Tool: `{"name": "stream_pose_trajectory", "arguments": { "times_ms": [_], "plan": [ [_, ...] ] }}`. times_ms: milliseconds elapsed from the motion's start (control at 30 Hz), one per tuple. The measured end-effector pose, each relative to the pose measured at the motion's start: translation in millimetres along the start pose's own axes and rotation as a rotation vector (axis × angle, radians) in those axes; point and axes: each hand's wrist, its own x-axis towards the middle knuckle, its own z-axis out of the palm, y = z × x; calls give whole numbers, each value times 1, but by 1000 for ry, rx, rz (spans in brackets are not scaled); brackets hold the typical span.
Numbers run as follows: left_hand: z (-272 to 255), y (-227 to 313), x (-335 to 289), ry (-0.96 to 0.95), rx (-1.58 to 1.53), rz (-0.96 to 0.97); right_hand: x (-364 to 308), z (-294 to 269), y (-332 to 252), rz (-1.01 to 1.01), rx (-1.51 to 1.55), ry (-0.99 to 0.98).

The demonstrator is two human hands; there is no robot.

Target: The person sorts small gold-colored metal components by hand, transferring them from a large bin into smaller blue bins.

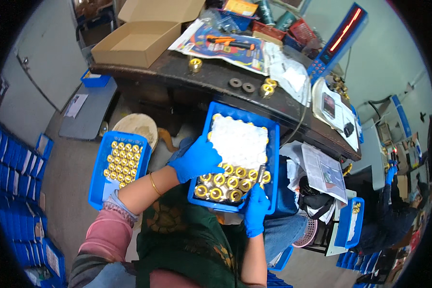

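Observation:
A blue bin (275,144) sits in front of me, holding several short gold-rimmed metal fittings (232,182) in rows. A crumpled white sheet (237,141) covers those in its far part. My left hand (197,161), in a blue glove, lies across the bin's left side at the near edge of the sheet, fingers stretched out and partly hidden. At the bin's near right corner, my right hand (257,211), also gloved, is closed with its fingertips around a short dark metal pin (261,174) that stands upward beside the fittings.
Left of me, a second blue bin (95,187) with similar fittings rests on a round stool (141,126). The dark workbench (177,79) ahead carries an open cardboard box (139,43), loose fittings, two dark rings (241,85) and a blue gauge display (338,41). Stacked blue trays (17,192) line the left.

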Motion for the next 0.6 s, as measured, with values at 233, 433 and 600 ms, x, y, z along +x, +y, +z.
{"name": "stream_pose_trajectory", "arguments": {
  "times_ms": [233,433,600],
  "plan": [
    [-27,3,11,54,-528,-361,-14,2,-36,32,-51,-185],
    [-52,52,26,273,-2024,-385,-23,10,-72,124,-184,-444],
    [-58,77,15,187,-1902,-332,-24,9,-70,243,117,-376]
  ]
}}
